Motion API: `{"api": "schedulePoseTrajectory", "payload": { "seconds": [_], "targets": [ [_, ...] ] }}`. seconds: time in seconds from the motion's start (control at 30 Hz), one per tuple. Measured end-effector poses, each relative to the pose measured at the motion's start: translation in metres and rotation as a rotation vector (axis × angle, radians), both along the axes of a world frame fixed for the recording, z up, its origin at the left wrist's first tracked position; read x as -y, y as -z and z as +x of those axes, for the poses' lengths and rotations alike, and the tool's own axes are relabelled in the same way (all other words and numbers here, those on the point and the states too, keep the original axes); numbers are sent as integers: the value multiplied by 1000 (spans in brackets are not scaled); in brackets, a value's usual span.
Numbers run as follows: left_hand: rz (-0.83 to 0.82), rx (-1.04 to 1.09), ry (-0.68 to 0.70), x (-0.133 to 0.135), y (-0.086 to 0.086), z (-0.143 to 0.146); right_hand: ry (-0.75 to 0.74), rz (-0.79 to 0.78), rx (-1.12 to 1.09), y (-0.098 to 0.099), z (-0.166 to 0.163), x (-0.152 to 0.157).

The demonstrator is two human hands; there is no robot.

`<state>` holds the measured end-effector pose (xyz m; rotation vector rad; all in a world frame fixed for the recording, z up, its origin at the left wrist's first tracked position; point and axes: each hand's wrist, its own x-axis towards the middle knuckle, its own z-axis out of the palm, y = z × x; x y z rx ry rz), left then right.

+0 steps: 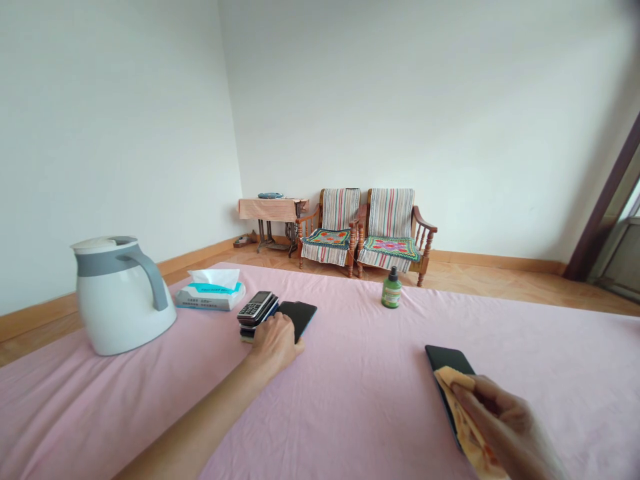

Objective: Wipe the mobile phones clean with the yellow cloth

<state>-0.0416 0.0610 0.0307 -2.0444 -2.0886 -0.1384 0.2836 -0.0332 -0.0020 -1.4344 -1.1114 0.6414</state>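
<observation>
My left hand (277,341) is closed at the near end of a dark smartphone (300,316), with the thumb at its right side. Touching or just left of that hand stands a stack of several phones, topped by a black keypad phone (256,304). At the lower right my right hand (507,423) pinches a yellow-orange cloth (465,413). The cloth lies over part of another black smartphone (453,360), whose far end shows past it. Some fingers of both hands are hidden.
A pink sheet (360,387) covers the surface. On it are a white-and-grey jug (125,300) at left, a tissue pack (210,295) and a green bottle (391,291). Beyond stand two wooden chairs (390,227) and a cloth-covered small table (270,210).
</observation>
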Motion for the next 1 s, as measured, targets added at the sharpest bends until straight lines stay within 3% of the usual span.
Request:
{"api": "schedulePoseTrajectory", "payload": {
  "seconds": [0.23, 0.67, 0.83, 1.0],
  "targets": [
    [-43, -25, -53, -6, 4, -5, -13, -6, 0, 0, 3, -2],
    [38, 35, -19, -1, 4, -10, -45, -43, -4, 11, 12, -8],
    [82, 26, -24, -3, -1, -6, -76, -56, -23, 18, 14, -10],
    [60, 14, -25, -14, -8, 2, -48, -15, 11, 11, 10, -7]
  ]
}}
